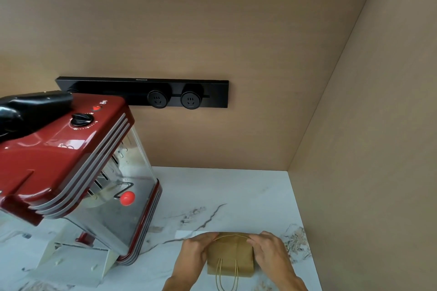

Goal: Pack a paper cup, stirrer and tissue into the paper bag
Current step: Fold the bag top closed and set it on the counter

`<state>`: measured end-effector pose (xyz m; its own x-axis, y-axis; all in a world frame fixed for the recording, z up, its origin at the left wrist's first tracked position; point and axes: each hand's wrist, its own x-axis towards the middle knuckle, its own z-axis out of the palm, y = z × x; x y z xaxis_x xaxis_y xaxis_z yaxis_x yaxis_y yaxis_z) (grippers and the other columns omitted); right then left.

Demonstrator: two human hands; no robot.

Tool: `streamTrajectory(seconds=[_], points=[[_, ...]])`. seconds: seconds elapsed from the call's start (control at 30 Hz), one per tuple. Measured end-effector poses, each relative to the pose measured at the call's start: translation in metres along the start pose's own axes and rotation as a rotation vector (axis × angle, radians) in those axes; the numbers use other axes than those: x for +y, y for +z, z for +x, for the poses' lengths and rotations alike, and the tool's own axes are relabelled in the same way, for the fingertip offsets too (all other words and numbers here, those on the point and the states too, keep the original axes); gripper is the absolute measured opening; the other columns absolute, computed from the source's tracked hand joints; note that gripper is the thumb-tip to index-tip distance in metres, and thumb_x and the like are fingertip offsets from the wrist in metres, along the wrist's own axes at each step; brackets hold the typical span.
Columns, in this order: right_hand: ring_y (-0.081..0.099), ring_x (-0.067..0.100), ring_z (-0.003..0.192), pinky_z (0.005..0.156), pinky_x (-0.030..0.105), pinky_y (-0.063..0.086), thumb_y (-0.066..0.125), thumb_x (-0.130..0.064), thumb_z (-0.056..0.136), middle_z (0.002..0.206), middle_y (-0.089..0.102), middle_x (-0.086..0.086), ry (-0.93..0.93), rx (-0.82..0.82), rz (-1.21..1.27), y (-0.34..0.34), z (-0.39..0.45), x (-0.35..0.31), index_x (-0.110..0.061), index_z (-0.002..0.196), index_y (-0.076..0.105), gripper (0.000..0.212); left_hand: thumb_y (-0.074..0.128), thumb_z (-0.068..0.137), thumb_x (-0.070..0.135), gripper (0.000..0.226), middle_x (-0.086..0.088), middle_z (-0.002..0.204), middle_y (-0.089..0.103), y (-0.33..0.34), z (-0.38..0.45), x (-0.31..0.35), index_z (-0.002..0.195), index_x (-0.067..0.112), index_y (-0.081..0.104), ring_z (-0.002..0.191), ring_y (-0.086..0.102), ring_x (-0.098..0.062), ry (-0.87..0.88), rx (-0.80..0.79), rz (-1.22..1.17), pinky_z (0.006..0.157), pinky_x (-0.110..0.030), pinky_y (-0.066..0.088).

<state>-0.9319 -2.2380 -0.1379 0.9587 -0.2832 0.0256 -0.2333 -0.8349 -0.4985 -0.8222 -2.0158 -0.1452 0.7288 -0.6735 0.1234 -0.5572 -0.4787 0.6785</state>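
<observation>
A brown paper bag (230, 256) stands on the marble counter (224, 196) near the bottom edge, with its twine handles hanging toward me. My left hand (192, 251) grips the bag's top left corner. My right hand (269, 251) grips its top right corner. A flat white piece, perhaps the tissue (186, 234), lies on the counter just behind my left hand. No paper cup or stirrer is in view.
A red popcorn machine (78, 172) with a clear chamber fills the left side, its white door (71, 264) folded down onto the counter. A black socket rail (146, 92) is mounted on the tan back wall. A tan side wall (366, 172) bounds the counter on the right.
</observation>
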Motion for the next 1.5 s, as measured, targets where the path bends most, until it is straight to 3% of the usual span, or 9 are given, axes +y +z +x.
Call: streamTrajectory(seconds=[0.23, 0.4, 0.57, 0.67, 0.77, 1.0, 1.23, 1.4, 1.5], points=[[0.057, 0.019, 0.085, 0.079, 0.029, 0.046, 0.055, -0.036, 0.096, 0.095, 0.059, 0.001, -0.100, -0.246, -0.077, -0.026, 0.017, -0.013, -0.022, 0.096, 0.064, 0.017, 0.042, 0.068, 0.008, 0.048, 0.007, 0.088, 0.070, -0.007, 0.020, 0.005, 0.104, 0.032, 0.063, 0.083, 0.064, -0.014, 0.016, -0.223, 0.330, 0.072, -0.028, 0.054], [0.061, 0.021, 0.098, 0.089, 0.028, 0.049, 0.053, -0.037, 0.096, 0.104, 0.066, 0.003, -0.191, -0.271, -0.107, -0.018, 0.025, -0.030, -0.035, 0.119, 0.063, 0.025, 0.048, 0.071, 0.010, 0.033, 0.002, 0.072, 0.064, -0.007, 0.031, 0.032, 0.093, 0.030, 0.062, 0.066, 0.058, -0.018, 0.118, -0.280, 0.408, 0.059, -0.025, 0.043], [0.064, 0.024, 0.087, 0.079, 0.031, 0.050, 0.049, -0.030, 0.097, 0.092, 0.069, 0.007, -0.247, -0.207, -0.158, -0.013, 0.020, -0.031, -0.031, 0.111, 0.064, 0.020, 0.065, 0.056, 0.008, 0.034, 0.010, 0.059, 0.055, -0.002, 0.027, 0.031, 0.077, 0.032, 0.053, 0.053, 0.051, -0.008, 0.261, -0.213, 0.407, 0.051, -0.016, 0.037], [0.064, 0.015, 0.074, 0.065, 0.023, 0.049, 0.062, -0.024, 0.089, 0.078, 0.071, -0.003, -0.249, -0.175, -0.140, -0.005, 0.014, -0.029, -0.030, 0.101, 0.067, 0.014, 0.059, 0.061, 0.003, 0.041, 0.012, 0.071, 0.063, -0.001, 0.023, 0.032, 0.089, 0.032, 0.060, 0.063, 0.057, -0.006, 0.248, -0.240, 0.322, 0.063, -0.010, 0.036], [0.060, 0.004, 0.059, 0.052, 0.015, 0.046, 0.074, -0.022, 0.072, 0.064, 0.067, -0.015, -0.263, -0.118, -0.113, -0.003, 0.012, -0.030, -0.036, 0.094, 0.066, 0.027, 0.050, 0.073, 0.004, 0.041, 0.002, 0.088, 0.071, -0.005, 0.030, 0.033, 0.103, 0.029, 0.062, 0.078, 0.064, -0.020, 0.119, -0.298, 0.413, 0.068, -0.026, 0.046], [0.064, 0.015, 0.072, 0.063, 0.020, 0.041, 0.068, -0.021, 0.085, 0.076, 0.069, -0.002, -0.231, -0.211, -0.171, -0.012, 0.019, -0.033, -0.029, 0.095, 0.071, 0.014, 0.040, 0.096, 0.023, 0.032, 0.007, 0.142, 0.055, -0.010, 0.041, 0.048, 0.121, 0.024, 0.059, 0.114, 0.062, -0.026, 0.082, -0.393, 0.544, 0.083, -0.034, 0.048], [0.039, 0.020, 0.138, 0.108, 0.042, 0.043, 0.055, -0.017, 0.096, 0.141, 0.052, 0.006, -0.256, -0.393, -0.299, -0.010, 0.038, -0.054, -0.010, 0.128, 0.055, 0.033, 0.038, 0.097, 0.014, 0.024, -0.008, 0.110, 0.069, -0.011, 0.041, 0.058, 0.110, 0.013, 0.059, 0.097, 0.066, -0.033, 0.053, -0.447, 0.705, 0.080, -0.039, 0.045], [0.053, 0.028, 0.122, 0.100, 0.040, 0.044, 0.048, 0.004, 0.087, 0.130, 0.056, 0.009, -0.215, -0.365, -0.393, -0.004, 0.032, -0.059, -0.008, 0.132, 0.048, 0.047, 0.043, 0.094, 0.006, 0.030, -0.008, 0.116, 0.065, -0.005, 0.034, 0.053, 0.120, 0.011, 0.056, 0.097, 0.065, -0.031, 0.080, -0.355, 0.704, 0.078, -0.039, 0.048], [0.067, 0.019, 0.106, 0.090, 0.031, 0.054, 0.074, -0.009, 0.068, 0.116, 0.069, 0.003, -0.288, -0.210, -0.393, 0.004, 0.021, -0.054, -0.011, 0.121, 0.064, 0.054, 0.080, 0.065, 0.019, 0.030, 0.008, 0.084, 0.071, -0.002, 0.026, 0.045, 0.094, 0.021, 0.070, 0.069, 0.067, -0.010, 0.199, -0.295, 0.663, 0.055, -0.024, 0.050]])
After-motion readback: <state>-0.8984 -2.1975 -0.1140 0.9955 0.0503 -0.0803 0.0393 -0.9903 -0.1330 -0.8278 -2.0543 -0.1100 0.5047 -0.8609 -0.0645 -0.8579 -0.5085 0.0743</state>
